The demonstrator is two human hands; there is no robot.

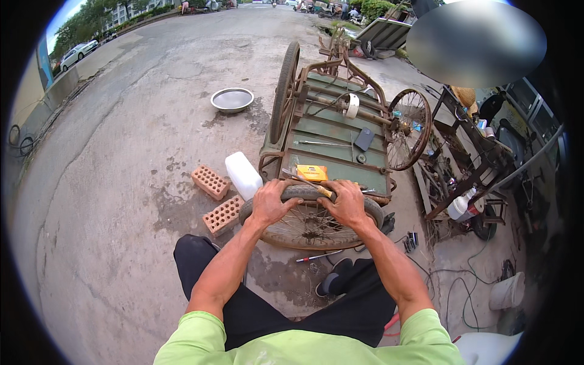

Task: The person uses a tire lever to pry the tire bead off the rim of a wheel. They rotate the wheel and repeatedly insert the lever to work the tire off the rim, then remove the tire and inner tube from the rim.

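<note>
Wheel [312, 235] lies before us at twelve o'clock, near our knees. Our left hand [274, 202] grasps its tyre [298, 192] at about ten o'clock, our right hand [345, 204] at about two, both with fingers curled over the rubber. From the wheel, we see a green cart [331, 132] and yellow box [312, 173] towards twelve, a white jug [243, 175] at ten, a metal basin [232, 100] farther off at eleven.
</note>
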